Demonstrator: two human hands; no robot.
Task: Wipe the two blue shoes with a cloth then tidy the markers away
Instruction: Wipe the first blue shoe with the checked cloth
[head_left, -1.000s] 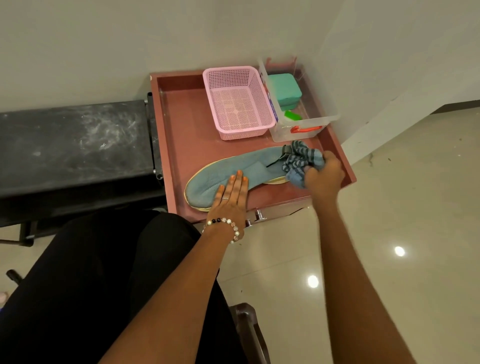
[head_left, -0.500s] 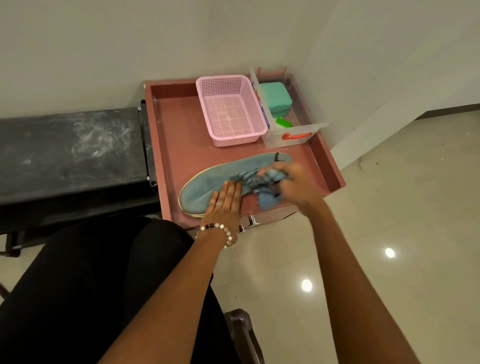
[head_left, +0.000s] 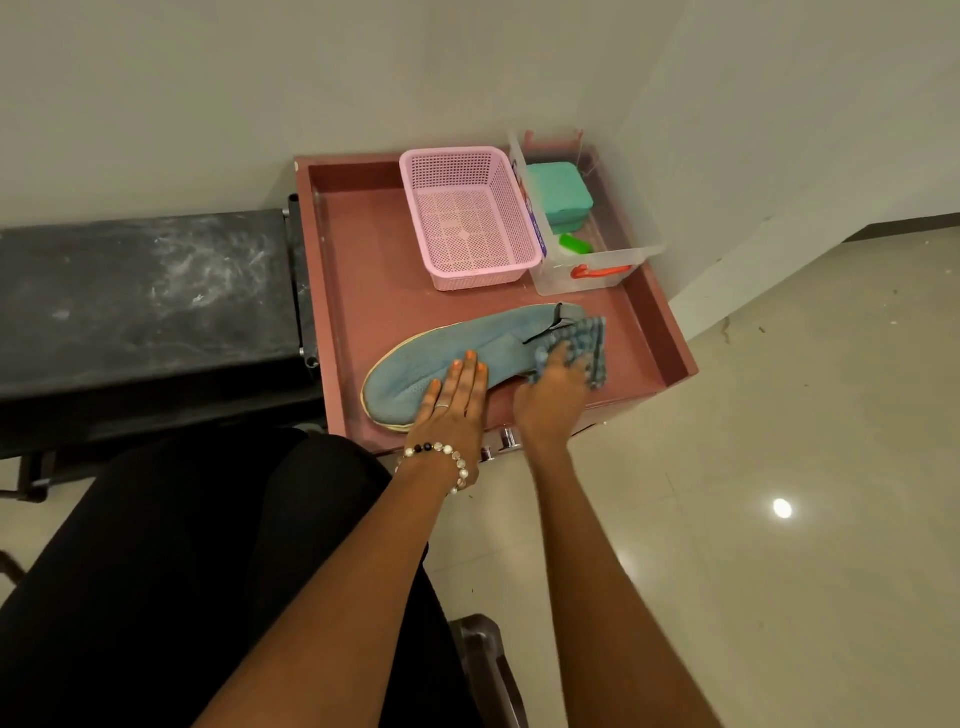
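One blue shoe (head_left: 467, 345) lies on its side in the brown tray (head_left: 358, 291), toe at the left, heel at the right. My left hand (head_left: 452, 400) rests flat on the toe half, fingers together, holding the shoe down. At the heel end, my right hand (head_left: 550, 387) presses a blue checked cloth (head_left: 587, 343) against the shoe. A green marker (head_left: 574, 243) and an orange one (head_left: 597, 271) lie in the clear plastic box (head_left: 649, 249) at the back right. I see no second shoe.
A pink mesh basket (head_left: 467, 213) stands in the tray's back middle, beside the clear box, which also holds a teal case (head_left: 558, 195). A black bench (head_left: 140, 296) adjoins the tray on the left. Walls close in behind; tiled floor lies right.
My right hand has swept the cloth from the heel to the middle of the shoe and back to the heel. The left hand stays flat on the toe half.
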